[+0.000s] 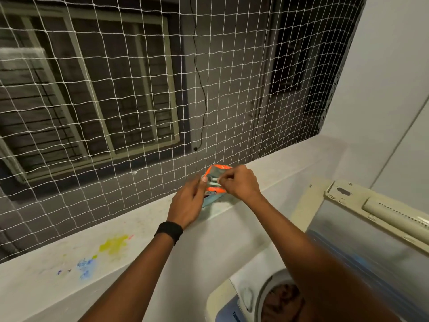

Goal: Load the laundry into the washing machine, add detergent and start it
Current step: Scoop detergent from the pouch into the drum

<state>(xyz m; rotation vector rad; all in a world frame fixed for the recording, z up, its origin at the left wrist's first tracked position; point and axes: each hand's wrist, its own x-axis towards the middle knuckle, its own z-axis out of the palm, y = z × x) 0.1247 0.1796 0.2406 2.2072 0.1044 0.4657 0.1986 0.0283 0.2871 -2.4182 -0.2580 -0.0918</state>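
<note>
An orange and light-blue detergent pouch (214, 182) stands on the white ledge (139, 219) by the netting. My left hand (189, 203) grips its left side with the thumb on the open top. My right hand (239, 182) pinches the top's right edge. At the bottom right, the top-loading washing machine (222, 303) shows its drum with brownish laundry (281, 303) inside. Its lid (362, 233) stands raised to the right.
A white safety net (162, 94) closes the opening above the ledge, with a window of another building behind it. Yellow and blue paint stains (111, 245) mark the ledge at left. White walls rise on the right.
</note>
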